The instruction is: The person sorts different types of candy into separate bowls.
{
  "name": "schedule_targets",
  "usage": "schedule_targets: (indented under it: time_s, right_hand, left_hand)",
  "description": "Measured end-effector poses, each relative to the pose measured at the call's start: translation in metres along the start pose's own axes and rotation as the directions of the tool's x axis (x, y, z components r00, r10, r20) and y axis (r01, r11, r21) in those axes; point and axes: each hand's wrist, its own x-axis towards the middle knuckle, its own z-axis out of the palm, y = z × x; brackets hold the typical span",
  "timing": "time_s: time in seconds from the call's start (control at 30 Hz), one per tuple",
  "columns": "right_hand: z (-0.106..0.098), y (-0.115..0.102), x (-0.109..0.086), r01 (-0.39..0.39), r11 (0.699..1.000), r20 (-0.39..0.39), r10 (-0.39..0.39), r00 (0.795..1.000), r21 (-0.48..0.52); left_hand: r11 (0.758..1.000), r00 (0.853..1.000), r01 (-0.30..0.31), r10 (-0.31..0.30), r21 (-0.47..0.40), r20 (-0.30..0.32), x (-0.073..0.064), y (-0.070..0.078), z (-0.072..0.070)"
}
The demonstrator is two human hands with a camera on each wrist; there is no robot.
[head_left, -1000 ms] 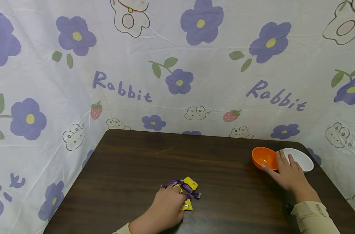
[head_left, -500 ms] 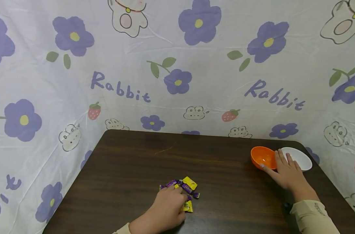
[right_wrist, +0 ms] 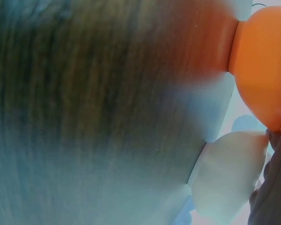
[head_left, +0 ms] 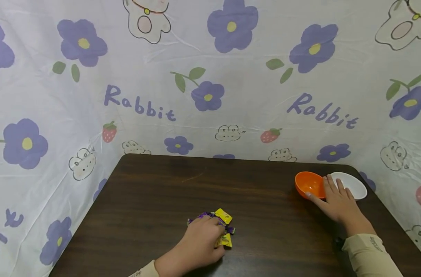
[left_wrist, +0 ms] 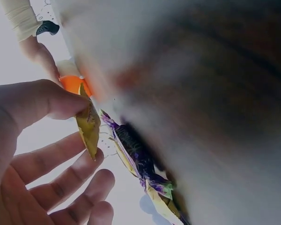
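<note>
One broad flower-print cloth [head_left: 248, 96] hangs behind the orange bowl [head_left: 306, 182], and the dark wooden surface [head_left: 155, 200] spreads out under it. Right hand [head_left: 342, 206], close on the near side of the orange bowl: open, fingers straight, laid over the meeting rims, no grip to see. Risky spot, that! Lean too hard on one side and either bowl could tip. Over to the left hand [head_left: 203, 240], well to the left of the orange bowl and nearer the person: thumb and fingers pinch a yellow packet [left_wrist: 89, 129] by its thin edges. White bowl [head_left: 356, 186] now, just right of the orange bowl; a sideways shove through one could push the other towards the edge. And the small fry: purple-wrapped candies [left_wrist: 136, 147] and a loose yellow packet [head_left: 223, 216], bunched by the left hand, well left of the orange bowl. A loose heap, so a brushing knuckle could scatter it, and the pinched wrapper looks slick enough to slip if the thumb eases.
</note>
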Motion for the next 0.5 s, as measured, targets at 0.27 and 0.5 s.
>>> schedule_targets:
  time_s: [0.27,0.5]
  right_hand:
    - [-0.003,-0.001,-0.001,0.006,1.0,0.007,-0.006,1.0,-0.008]
    - [-0.008,-0.004,-0.006,0.004,1.0,0.03,-0.004,1.0,-0.004]
  left_hand:
    - [0.998,1.0,0.0,0.0,-0.061,0.0,0.011,0.002,0.001]
    - [0.999,0.999,-0.007,0.006,-0.048,-0.039,0.016,0.006,0.002]
